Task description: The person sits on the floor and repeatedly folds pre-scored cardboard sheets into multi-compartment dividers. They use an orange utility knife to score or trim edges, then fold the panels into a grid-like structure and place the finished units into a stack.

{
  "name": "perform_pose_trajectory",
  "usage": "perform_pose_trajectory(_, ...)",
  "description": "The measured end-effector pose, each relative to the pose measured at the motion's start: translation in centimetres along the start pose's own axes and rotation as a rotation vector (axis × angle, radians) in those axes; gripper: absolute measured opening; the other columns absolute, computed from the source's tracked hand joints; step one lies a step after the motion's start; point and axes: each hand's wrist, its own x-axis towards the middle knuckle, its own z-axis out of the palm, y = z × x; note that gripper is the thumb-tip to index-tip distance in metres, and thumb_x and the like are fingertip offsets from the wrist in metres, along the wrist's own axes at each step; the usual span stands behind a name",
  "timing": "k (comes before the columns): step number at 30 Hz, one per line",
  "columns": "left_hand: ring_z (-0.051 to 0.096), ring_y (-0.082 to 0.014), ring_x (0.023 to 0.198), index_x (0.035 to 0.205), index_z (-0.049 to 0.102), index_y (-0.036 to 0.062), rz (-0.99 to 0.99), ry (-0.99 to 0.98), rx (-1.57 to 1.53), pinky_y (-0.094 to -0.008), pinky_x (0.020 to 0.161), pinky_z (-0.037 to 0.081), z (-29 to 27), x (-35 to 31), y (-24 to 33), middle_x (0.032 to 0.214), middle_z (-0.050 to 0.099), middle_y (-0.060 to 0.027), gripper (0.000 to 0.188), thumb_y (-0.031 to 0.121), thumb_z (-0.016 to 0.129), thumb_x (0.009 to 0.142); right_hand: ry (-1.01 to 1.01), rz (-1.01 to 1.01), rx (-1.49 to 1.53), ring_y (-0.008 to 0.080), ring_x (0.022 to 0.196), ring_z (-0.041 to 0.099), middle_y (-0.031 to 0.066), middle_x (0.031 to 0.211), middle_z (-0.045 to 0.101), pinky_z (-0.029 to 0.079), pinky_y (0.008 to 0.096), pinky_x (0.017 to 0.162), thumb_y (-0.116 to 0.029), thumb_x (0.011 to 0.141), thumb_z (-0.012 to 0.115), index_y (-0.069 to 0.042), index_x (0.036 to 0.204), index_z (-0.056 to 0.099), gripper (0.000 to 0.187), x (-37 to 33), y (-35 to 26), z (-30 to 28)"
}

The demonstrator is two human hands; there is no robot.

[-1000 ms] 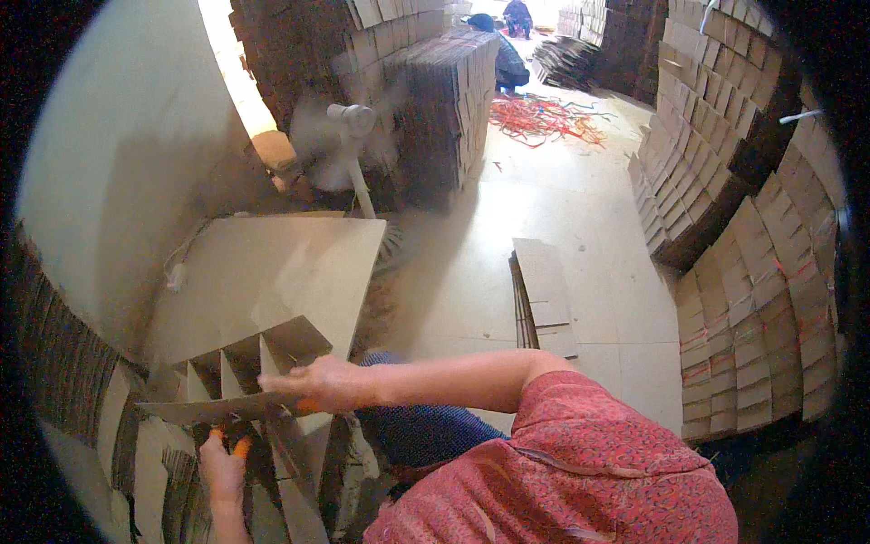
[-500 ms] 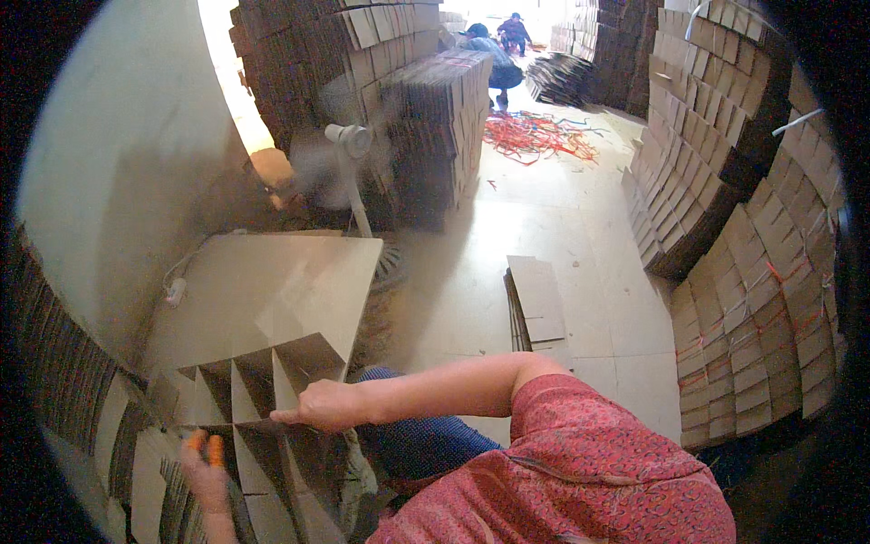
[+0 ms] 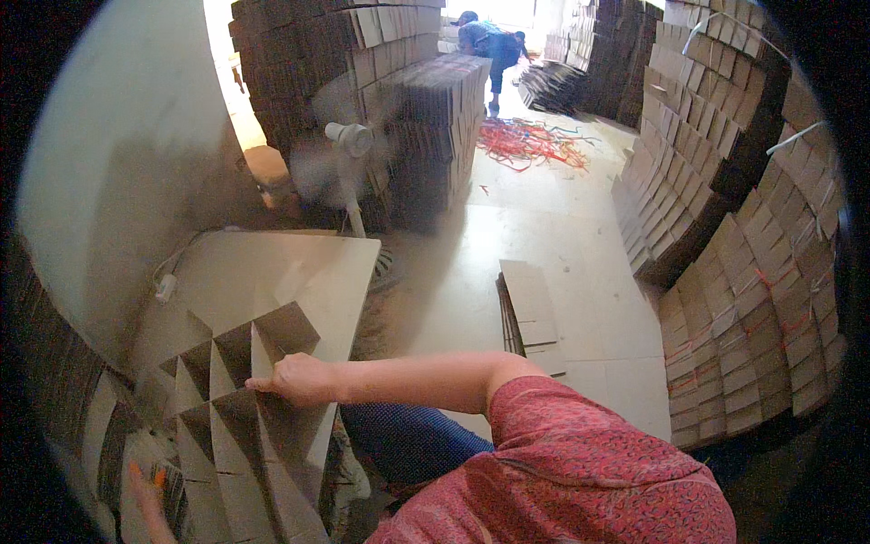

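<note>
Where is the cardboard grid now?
The cardboard grid is lower left in the head view, over the pale board, touched by the right hand.

One left hand and one right hand, making two hands. Two orange finger covers visible on the left. One cardboard divider grid, compartments partly hidden, so no sure tally. One counter, one white block on a cord. One pedestal fan. One heap of red strips, too tangled to count. One small pile of cardboard sheets. At least one co-worker. Several cardboard stacks, overlapping past exact counting.
</note>
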Motion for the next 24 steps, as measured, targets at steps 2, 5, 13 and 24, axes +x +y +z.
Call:
perform_pose_trajectory(2,0.04,-0.0326,0.125,0.123,0.053,-0.0006,-0.014,-0.004,-0.049,-0.0397,0.103,0.036,0.6,-0.1,-0.7,0.135,0.042,-0.0172,0.038,0.023,0.051,0.093,0.012,-0.013,-0.022,0.0374,0.059,0.06,0.0194,0.063,0.056,0.047,0.0459,0.054,-0.003,0.073,0.052,-0.018,0.137,0.04,0.067,0.4,0.3,0.1)
perform_pose_trajectory(5,0.041,-0.0322,0.124,0.122,0.054,-0.0004,-0.028,0.0,-0.12,-0.0393,0.102,0.036,0.9,-0.6,-1.7,0.134,0.044,-0.017,0.037,0.022,0.05,0.093,-0.025,0.037,-0.034,0.0362,0.061,0.061,0.0191,0.064,0.057,0.047,0.0459,0.054,-0.005,0.074,0.054,-0.019,0.138,0.039,0.066,0.7,0.3,0.4)
perform_pose_trajectory(13,0.046,-0.0313,0.121,0.122,0.054,0.0002,0.068,0.223,-0.345,-0.0383,0.101,0.038,-3.6,-4.6,-2.9,0.13,0.049,-0.0165,0.034,0.019,0.046,0.095,0.416,-0.144,-0.034,0.0361,0.065,0.062,0.0192,0.074,0.06,0.048,0.0447,0.055,-0.021,0.08,0.061,-0.008,0.132,0.043,0.056,1.8,-2.4,-0.4)
perform_pose_trajectory(24,0.057,-0.0312,0.106,0.112,0.059,-0.0008,1.136,0.33,-0.161,-0.0421,0.088,0.047,-10.2,-22.4,22.1,0.121,0.057,-0.0155,0.048,0.028,0.068,0.074,0.353,0.498,1.352,0.012,0.068,0.058,0.0032,0.08,0.064,0.047,0.0275,0.058,-0.017,0.088,0.057,0.0,0.092,0.065,0.019,1.4,-10.9,-4.1)
